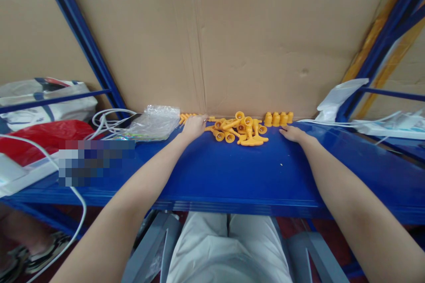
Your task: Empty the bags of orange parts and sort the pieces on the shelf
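My left hand (195, 126) reaches to the back of the blue table, between a row of small yellow spiral pieces (186, 117) and a yellow heap. Its fingers are mostly hidden behind the back of the hand, so any grip is unclear. In the heap lie yellow T-shaped handles (252, 140) and yellow funnel-like cups (229, 137), jumbled together. To the right of it, several yellow bell-shaped pieces (276, 119) stand in a row against the cardboard. Just in front of that row, my right hand (294, 133) rests on the table with fingers extended, holding nothing visible.
A cardboard wall (252, 44) closes off the back of the blue table (232, 177). Clear plastic bags (156, 123), white cables (106, 119) and a red bag (49, 137) lie at left. Blue posts (83, 40) frame both sides. Another person's legs (26, 230) show lower left.
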Action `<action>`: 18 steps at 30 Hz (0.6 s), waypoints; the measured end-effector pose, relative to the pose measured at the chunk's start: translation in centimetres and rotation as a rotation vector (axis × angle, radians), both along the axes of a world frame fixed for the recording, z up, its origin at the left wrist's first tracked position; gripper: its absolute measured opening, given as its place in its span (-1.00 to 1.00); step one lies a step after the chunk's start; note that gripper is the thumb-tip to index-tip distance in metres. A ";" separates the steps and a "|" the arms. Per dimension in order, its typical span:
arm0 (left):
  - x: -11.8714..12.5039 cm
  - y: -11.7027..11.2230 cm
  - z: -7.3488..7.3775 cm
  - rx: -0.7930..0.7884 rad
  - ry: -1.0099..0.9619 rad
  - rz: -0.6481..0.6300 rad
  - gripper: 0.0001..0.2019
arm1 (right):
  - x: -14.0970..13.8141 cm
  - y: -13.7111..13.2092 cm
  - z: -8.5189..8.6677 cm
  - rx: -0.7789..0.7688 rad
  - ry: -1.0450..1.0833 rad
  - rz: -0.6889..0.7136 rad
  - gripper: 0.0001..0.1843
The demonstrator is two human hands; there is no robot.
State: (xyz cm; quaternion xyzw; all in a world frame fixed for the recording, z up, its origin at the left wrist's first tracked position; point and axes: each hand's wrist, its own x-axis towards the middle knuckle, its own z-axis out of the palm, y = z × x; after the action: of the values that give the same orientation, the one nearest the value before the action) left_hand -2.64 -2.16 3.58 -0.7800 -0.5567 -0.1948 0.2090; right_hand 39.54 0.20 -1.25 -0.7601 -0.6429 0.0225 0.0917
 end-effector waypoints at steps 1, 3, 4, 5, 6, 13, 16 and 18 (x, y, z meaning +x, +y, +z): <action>-0.1 0.3 -0.3 0.004 -0.003 -0.010 -0.63 | 0.0 0.1 0.0 0.004 -0.002 0.006 -0.41; -0.3 0.8 -1.0 0.001 -0.008 -0.022 -0.61 | 0.0 0.1 0.0 0.011 -0.012 0.017 -0.41; -0.3 1.0 -1.2 -0.006 -0.008 -0.020 -0.61 | -0.1 0.0 0.0 0.013 -0.018 0.020 -0.42; -0.3 1.1 -1.5 -0.017 -0.008 -0.014 -0.60 | -0.2 0.0 0.1 0.013 -0.025 0.021 -0.42; -0.3 1.2 -1.6 -0.029 -0.011 -0.004 -0.59 | -0.3 -0.2 0.2 0.009 -0.030 0.018 -0.42; -0.4 2.5 -1.0 -0.062 -0.034 0.019 -0.57 | -2.0 -1.9 1.3 -0.053 -0.016 -0.029 -0.40; -0.8 3.9 -0.9 -0.085 0.013 -0.010 -0.59 | -2.4 -2.3 1.5 -0.058 -0.007 -0.040 -0.40; -1.1 4.9 -1.2 -0.113 0.038 -0.007 -0.61 | -2.4 -2.4 1.5 -0.059 -0.011 -0.049 -0.39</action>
State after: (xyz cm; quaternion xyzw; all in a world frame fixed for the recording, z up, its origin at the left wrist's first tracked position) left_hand -3.76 2.79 2.42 -0.7960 -0.5601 -0.1490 0.1746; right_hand 37.10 -2.17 0.25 -0.7782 -0.6236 0.0349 0.0663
